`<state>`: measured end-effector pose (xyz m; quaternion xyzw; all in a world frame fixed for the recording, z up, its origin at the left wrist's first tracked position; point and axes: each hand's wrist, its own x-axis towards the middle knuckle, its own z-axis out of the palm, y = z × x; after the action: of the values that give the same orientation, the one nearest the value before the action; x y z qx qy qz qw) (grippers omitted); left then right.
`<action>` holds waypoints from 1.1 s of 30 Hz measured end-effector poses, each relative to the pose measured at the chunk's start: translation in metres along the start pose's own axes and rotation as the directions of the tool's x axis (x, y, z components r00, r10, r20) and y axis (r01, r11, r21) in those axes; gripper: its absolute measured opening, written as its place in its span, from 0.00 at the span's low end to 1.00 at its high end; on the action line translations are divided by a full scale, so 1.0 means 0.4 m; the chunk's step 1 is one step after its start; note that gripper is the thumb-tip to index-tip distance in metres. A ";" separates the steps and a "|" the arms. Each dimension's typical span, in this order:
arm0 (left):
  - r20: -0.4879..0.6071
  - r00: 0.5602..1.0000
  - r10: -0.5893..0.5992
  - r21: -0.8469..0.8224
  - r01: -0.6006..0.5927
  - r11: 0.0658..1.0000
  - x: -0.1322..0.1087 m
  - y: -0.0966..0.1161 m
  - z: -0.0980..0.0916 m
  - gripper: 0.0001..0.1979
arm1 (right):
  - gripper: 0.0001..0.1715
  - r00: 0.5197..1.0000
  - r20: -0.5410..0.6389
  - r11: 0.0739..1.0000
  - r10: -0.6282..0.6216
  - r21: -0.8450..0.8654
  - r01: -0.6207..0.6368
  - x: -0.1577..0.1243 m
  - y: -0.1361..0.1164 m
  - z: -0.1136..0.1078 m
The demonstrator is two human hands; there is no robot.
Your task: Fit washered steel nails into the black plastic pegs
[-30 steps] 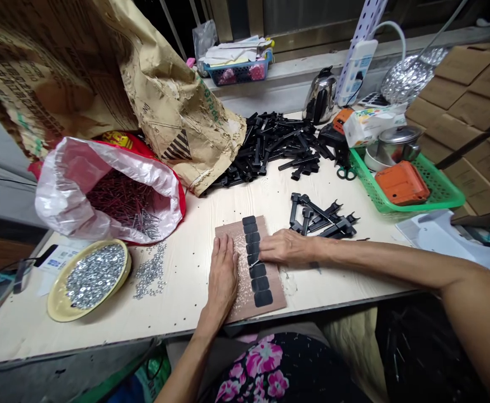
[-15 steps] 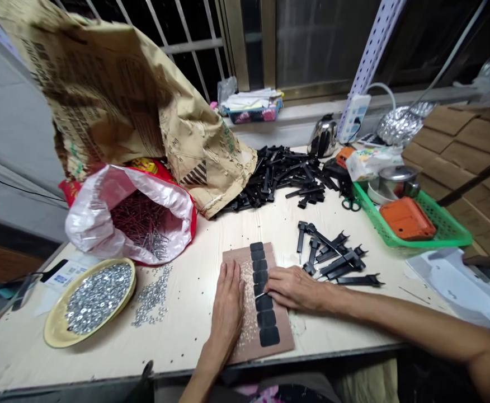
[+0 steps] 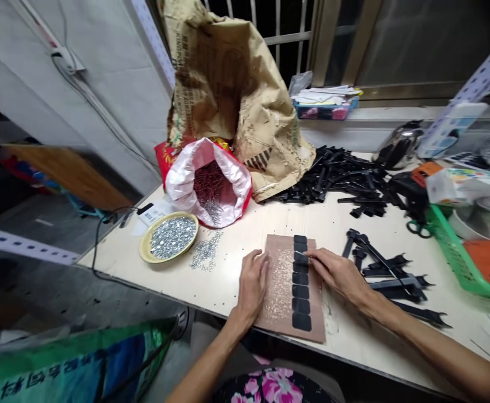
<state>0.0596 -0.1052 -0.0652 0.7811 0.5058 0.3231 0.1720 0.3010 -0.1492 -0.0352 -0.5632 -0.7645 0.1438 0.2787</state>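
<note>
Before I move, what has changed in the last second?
The right hand has moved along the row of black patches toward the far end of the board, a thin pale piece still at its fingertips. The left hand, flat before, now bends its fingers at the board's left edge. The view swung left. The patches and bowl of metal pieces stay put.

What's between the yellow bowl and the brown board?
In the head view: scattered small silvery pieces, then speckled tabletop, then the left hand at the board.

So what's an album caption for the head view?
Left hand and right hand at a brown board lined with black pieces.
</note>
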 end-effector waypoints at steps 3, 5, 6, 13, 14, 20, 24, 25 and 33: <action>-0.164 0.980 -0.110 0.198 0.142 0.970 0.015 -0.072 -0.074 0.15 | 0.14 1.000 -0.018 1.000 -0.017 -0.006 0.017 0.005 -0.006 0.012; -0.250 0.953 -0.171 0.312 0.246 0.918 0.046 -0.127 -0.110 0.15 | 0.14 0.999 -0.026 1.000 -0.020 -0.014 0.019 0.011 -0.013 0.017; -0.271 0.942 -0.196 0.347 0.286 0.893 0.066 -0.150 -0.120 0.15 | 0.14 0.999 -0.029 1.000 -0.021 -0.012 0.021 0.016 -0.018 0.019; -0.223 0.944 -0.244 0.605 0.330 0.725 0.181 -0.219 -0.104 0.14 | 0.14 0.998 -0.021 0.996 -0.053 0.070 0.054 0.033 -0.064 0.030; -0.213 0.945 -0.248 0.625 0.327 0.709 0.186 -0.224 -0.101 0.14 | 0.14 0.998 -0.017 0.996 -0.053 0.072 0.054 0.032 -0.067 0.031; -0.185 0.964 -0.193 0.692 0.267 0.671 0.199 -0.257 -0.090 0.17 | 0.14 0.999 -0.002 0.993 -0.052 0.103 0.052 0.023 -0.075 0.035; -0.187 0.973 -0.134 0.693 0.228 0.684 0.212 -0.256 -0.082 0.15 | 0.15 0.998 -0.026 0.991 -0.049 0.122 0.052 0.028 -0.081 0.031; -0.191 0.973 -0.129 0.676 0.226 0.702 0.213 -0.250 -0.082 0.15 | 0.15 0.998 -0.044 0.990 -0.042 0.130 0.047 0.030 -0.084 0.029; 0.116 0.905 -0.409 -0.575 0.397 0.716 0.160 -0.062 -0.079 0.11 | 0.13 0.980 -0.180 0.970 0.086 0.240 -0.041 0.075 -0.129 0.010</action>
<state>0.0392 -0.0388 -0.0357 0.5573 0.5405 0.4253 0.4651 0.2520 -0.1372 -0.0029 -0.5615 -0.6936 0.1881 0.4102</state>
